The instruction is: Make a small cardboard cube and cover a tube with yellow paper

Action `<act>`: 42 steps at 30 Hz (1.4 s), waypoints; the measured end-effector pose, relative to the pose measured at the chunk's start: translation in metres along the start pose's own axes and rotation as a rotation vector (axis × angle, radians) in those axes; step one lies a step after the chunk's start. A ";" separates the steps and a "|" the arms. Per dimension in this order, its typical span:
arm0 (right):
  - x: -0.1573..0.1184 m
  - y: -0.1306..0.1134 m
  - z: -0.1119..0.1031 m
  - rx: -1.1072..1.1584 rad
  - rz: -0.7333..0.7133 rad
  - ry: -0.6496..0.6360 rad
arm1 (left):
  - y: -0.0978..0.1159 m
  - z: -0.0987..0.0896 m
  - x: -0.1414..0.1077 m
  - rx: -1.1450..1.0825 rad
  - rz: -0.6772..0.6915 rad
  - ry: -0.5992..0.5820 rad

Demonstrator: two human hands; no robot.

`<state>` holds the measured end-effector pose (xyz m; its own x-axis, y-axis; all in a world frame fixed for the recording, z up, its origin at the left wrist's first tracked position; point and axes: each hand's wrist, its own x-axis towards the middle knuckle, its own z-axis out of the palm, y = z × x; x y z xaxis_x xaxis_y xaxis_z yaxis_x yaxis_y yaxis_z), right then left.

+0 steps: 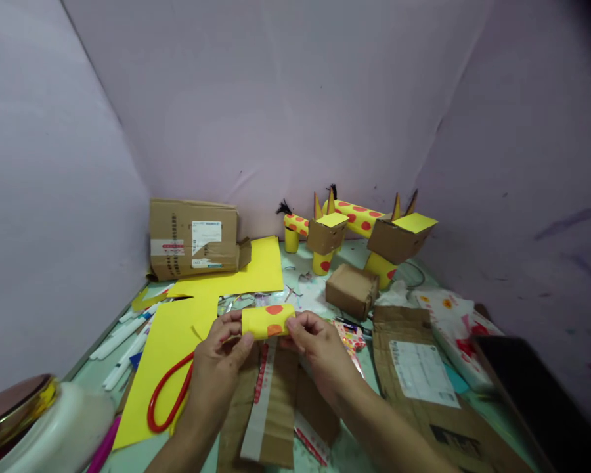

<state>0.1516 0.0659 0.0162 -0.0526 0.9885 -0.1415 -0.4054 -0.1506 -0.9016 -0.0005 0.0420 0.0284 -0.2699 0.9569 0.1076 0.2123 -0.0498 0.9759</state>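
Observation:
A small yellow paper tube with orange spots (262, 320) is held level between my two hands, above the flat cardboard pieces (278, 407). My left hand (221, 358) grips its left end, thumb in front and fingers behind. At the other end, my right hand (318, 348) pinches the tube's edge between thumb and fingers. Beside my left wrist, the red handle loop of a pair of scissors (153, 402) shows on yellow paper; the rest is partly hidden by the arm.
Two spotted paper-and-cardboard animals (328, 233) (398, 240) stand at the back right, near a small brown box (352, 290). A larger carton (193, 240) leans at the back left. White markers (128, 348) lie left; a white jar (73, 420) and a dark phone-like slab (532, 387) flank the front.

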 end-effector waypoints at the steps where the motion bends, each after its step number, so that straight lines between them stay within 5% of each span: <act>1: -0.002 0.000 0.001 -0.020 -0.007 -0.001 | 0.001 0.000 -0.002 0.008 0.015 0.012; 13: -0.009 -0.010 0.001 -0.153 -0.104 -0.057 | 0.007 -0.001 -0.007 -0.018 0.093 -0.028; 20: -0.013 -0.015 0.001 -0.204 -0.120 -0.143 | 0.005 0.001 -0.012 -0.327 -0.057 -0.110; 26: -0.022 -0.027 0.006 -0.256 -0.109 -0.233 | 0.012 -0.002 -0.025 -0.184 -0.032 -0.124; 33: -0.026 -0.033 0.005 -0.426 -0.296 -0.251 | 0.011 0.009 -0.035 -0.470 -0.152 -0.215; 42: -0.031 -0.024 0.010 -0.374 -0.347 -0.240 | 0.008 0.010 -0.038 -0.544 -0.152 -0.148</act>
<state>0.1542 0.0388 0.0461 -0.1978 0.9488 0.2464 -0.0875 0.2332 -0.9685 0.0210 0.0082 0.0304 -0.1168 0.9927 -0.0309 -0.3416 -0.0109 0.9398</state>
